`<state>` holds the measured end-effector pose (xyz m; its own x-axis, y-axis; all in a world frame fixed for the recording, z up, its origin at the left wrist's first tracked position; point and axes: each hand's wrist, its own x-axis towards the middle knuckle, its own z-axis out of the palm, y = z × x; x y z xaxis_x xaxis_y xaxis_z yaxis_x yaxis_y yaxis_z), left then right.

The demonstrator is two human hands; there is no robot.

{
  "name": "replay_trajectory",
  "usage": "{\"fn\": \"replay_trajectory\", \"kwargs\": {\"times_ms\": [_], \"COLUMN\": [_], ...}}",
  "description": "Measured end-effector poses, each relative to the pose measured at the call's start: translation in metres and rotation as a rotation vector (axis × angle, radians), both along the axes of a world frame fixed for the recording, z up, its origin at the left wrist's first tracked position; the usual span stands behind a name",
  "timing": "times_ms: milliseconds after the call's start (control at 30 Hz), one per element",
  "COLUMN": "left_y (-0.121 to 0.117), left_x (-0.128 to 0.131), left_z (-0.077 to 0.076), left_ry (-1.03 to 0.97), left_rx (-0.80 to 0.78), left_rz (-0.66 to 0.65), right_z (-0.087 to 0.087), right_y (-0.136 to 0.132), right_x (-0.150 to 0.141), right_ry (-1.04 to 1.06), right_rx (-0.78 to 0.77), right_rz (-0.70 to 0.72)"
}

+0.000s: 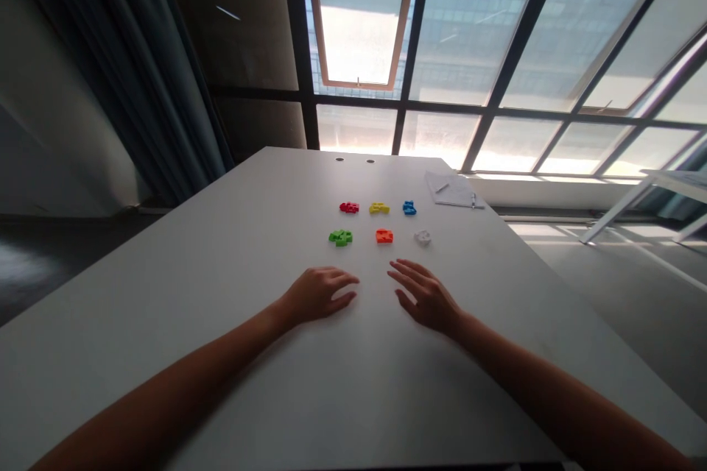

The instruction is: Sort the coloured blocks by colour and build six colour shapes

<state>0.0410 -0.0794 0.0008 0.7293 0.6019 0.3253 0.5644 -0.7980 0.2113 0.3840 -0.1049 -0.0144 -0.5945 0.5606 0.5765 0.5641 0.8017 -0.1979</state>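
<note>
My left hand (322, 293) rests at the table with its fingers apart and nothing in it. Across from it my right hand (424, 294) is also open and holds nothing. Beyond the hands lie small coloured plastic pieces in two rows. In the nearer row are a green piece (341, 238), an orange piece (384, 236) and a white piece (423, 237). The farther row has a red piece (349, 207), a yellow piece (379, 208) and a blue piece (409, 207). Neither hand touches any of them. Their exact kind is too small to make out.
The white table (221, 250) stretches toward large windows (359, 37). A clear sheet or bag (456, 190) with thin items lies at its far right. Two round holes sit near the far edge. A dark curtain (127, 66) hangs left; another white table (679, 182) stands right.
</note>
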Motion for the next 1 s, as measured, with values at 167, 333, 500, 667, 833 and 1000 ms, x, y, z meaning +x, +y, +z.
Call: {"fn": "replay_trajectory", "kwargs": {"times_ms": [167,333,500,667,833,1000], "left_y": [0.008,0.01,0.012,0.016,0.017,0.016], "left_x": [-0.009,-0.008,-0.008,-0.009,-0.009,-0.011], "left_z": [-0.01,-0.019,-0.018,-0.02,-0.022,-0.025], "left_ry": [0.232,0.338,0.299,0.234,0.183,0.184], "left_rx": [-0.092,-0.174,-0.177,-0.17,-0.166,-0.171], "left_rz": [-0.025,-0.022,-0.033,-0.05,-0.074,-0.057], "right_z": [0.006,0.01,0.013,0.013,0.014,0.016], "right_y": [-0.004,0.0,0.001,0.003,0.001,-0.007], "right_x": [-0.007,-0.011,-0.01,-0.009,-0.009,-0.014], "right_ry": [-0.333,-0.417,-0.409,-0.409,-0.417,-0.441], "right_rx": [-0.328,-0.531,-0.549,-0.558,-0.548,-0.534], "right_rz": [0.015,-0.024,-0.042,-0.047,-0.054,-0.08]}}
